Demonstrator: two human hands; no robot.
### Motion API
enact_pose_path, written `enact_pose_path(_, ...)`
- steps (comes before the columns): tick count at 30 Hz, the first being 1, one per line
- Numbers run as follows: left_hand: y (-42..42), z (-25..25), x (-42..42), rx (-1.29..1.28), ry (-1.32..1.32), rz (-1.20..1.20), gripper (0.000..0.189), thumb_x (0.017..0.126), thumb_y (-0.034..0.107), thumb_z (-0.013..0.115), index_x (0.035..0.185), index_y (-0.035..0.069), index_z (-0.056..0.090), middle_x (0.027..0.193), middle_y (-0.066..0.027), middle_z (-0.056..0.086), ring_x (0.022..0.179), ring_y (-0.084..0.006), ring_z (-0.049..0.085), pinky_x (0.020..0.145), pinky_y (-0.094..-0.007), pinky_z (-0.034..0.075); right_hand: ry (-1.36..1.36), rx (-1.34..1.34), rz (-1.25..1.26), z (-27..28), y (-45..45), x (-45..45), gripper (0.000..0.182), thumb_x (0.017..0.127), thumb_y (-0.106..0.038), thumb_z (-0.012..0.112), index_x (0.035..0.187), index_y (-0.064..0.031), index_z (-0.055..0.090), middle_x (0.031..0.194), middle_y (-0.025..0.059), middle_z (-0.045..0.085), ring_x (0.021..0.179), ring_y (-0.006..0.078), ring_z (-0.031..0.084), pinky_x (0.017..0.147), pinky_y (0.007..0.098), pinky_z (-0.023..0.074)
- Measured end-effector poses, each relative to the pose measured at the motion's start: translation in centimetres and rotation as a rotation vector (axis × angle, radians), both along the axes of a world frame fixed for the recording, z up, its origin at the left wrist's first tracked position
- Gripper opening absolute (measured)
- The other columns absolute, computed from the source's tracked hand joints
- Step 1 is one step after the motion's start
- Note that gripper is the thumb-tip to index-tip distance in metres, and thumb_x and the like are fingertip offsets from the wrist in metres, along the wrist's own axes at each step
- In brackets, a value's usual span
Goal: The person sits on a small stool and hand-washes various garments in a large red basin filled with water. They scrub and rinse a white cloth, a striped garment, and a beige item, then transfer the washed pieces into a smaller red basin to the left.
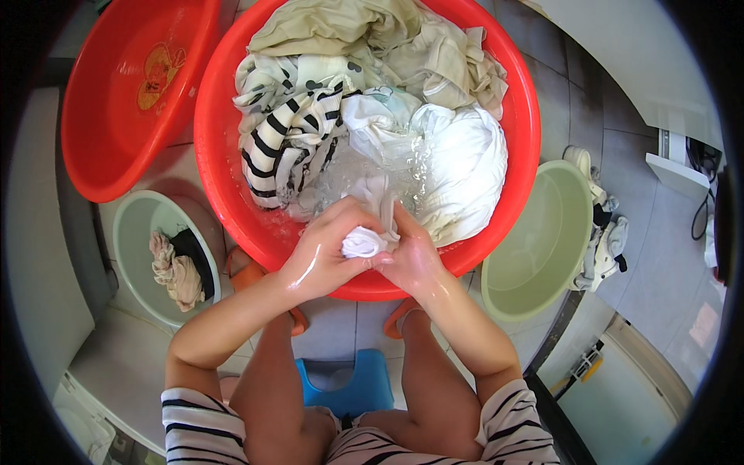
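Note:
My left hand (pixel 325 244) and my right hand (pixel 414 250) grip a bunched white cloth (pixel 363 242) between them, over the near rim of a large red plastic basin (pixel 526 145). Both hands are wet. Part of the cloth trails down toward the bubbly water (pixel 354 165). In the basin, a black-and-white striped garment (pixel 270 148) lies at the left and a white garment (pixel 468 168) at the right. Beige clothes (pixel 343 26) are heaped along the far side. A white piece with black hearts (pixel 328 71) sits among them. How the fingers close inside the cloth is partly hidden.
A second red basin (pixel 110 110) leans at the upper left. Below it, a pale bucket (pixel 131 232) holds beige and dark cloths. A green basin (pixel 535 244) stands at the right beside shoes (pixel 607 253). A blue plastic stool (pixel 372 383) is between my legs.

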State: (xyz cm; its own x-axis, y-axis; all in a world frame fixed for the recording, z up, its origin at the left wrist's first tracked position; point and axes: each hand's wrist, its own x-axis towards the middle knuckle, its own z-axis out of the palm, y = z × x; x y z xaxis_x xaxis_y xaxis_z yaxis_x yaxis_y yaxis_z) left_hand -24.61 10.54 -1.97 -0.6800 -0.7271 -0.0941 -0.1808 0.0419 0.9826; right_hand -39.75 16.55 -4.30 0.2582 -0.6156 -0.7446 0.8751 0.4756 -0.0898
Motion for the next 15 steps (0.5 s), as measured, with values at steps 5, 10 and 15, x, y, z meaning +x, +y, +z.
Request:
enact_pose_path(5,-1.5,-3.4,-0.2,0.127,-0.212,0.231,0.041,0.083,0.022,0.070,0.111,0.002,0.048,0.099,-0.0142,0.055,0.087,-0.0243,0.053,0.081,-0.0321,0.044,0.349,0.147,0.034,-2.2,-0.6,-0.5,0.037,0.091,-0.032,0.060,0.118,-0.0071,0.053,0.105,0.0056,0.061,0.091,0.0170,0.062,0.073,0.0329,0.0507)
enact_pose_path(10,-3.7,-6.6,-0.8,0.227,-0.765,0.047,0.052,0.087,0.038,0.063,0.120,0.002,0.046,0.107,-0.0244,0.059,0.095,-0.0323,0.061,0.079,-0.0373,0.046,0.446,0.246,0.080,-4.3,-2.3,0.5,0.028,0.093,-0.031,0.056,0.109,-0.0072,0.058,0.097,0.0067,0.063,0.082,0.0178,0.062,0.067,0.0331,0.0509)
enact_pose_path(15,-5.4,-9.8,-1.8,0.013,-0.688,-0.023,0.050,0.084,0.034,0.063,0.121,0.003,0.048,0.107,-0.0251,0.059,0.100,-0.0392,0.057,0.085,-0.0427,0.046,0.434,0.205,0.009,-6.4,-3.0,1.3,0.039,0.093,-0.042,0.053,0.112,-0.0077,0.055,0.101,0.0081,0.061,0.088,0.0192,0.060,0.074,0.0367,0.0501)
